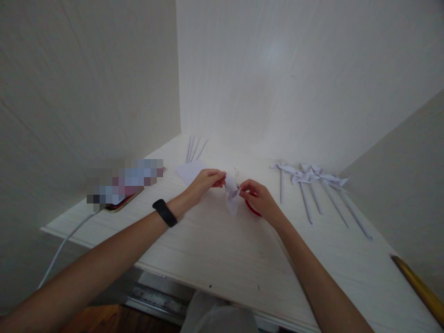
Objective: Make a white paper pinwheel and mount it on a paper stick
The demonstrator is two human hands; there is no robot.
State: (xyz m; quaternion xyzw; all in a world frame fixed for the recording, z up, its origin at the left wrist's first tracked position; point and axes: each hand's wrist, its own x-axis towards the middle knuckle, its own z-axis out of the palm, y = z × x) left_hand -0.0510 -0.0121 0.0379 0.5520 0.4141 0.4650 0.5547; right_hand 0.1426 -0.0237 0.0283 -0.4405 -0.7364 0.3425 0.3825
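Near the middle of the white table, a folded white paper piece [231,193], shaped like a pinwheel head, is held between my two hands. My left hand [210,179], below a black wristband, pinches its upper left edge. The fingertips of my right hand [255,194] are closed on its right side, near the centre. Part of a red curved object [253,209] shows beneath my right hand; the rest is hidden. Just beyond my left hand lies flat white paper [189,171].
Several white pinwheels on paper sticks [314,178] lie at the right. Thin rolled paper sticks [193,149] rest at the back. A phone-like device [125,200], partly blurred out, is at the left with a white cable [65,240]. Walls [263,83] border the table [222,249].
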